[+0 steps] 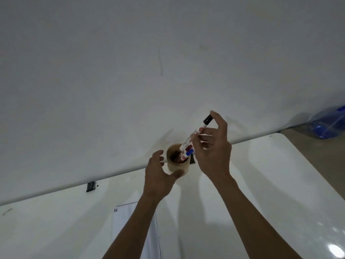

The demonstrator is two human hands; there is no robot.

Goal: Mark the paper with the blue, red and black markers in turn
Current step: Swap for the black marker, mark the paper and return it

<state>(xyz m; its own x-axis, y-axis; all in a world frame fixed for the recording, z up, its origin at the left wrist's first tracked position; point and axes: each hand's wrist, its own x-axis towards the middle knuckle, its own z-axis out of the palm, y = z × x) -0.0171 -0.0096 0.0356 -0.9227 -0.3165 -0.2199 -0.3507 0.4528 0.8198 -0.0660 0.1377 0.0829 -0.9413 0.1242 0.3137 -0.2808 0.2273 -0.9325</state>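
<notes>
A tan cylindrical cup [177, 166] stands at the far edge of the white table, against the wall. The red marker [189, 147] and blue marker [190, 152] lean in it, caps up. My right hand [212, 152] pinches the black-capped marker [200, 130], tilted, its lower end inside the cup's mouth. My left hand [158, 174] curls around the cup's left side, fingers apart; contact is unclear. The sheet of white paper [130, 221] lies near me, partly hidden under my left forearm.
The white table [270, 184] runs along a plain white wall [149, 71]. A small black clip [91, 186] sits at the table's far edge on the left. A blue plastic bag [328, 124] lies on the floor at far right.
</notes>
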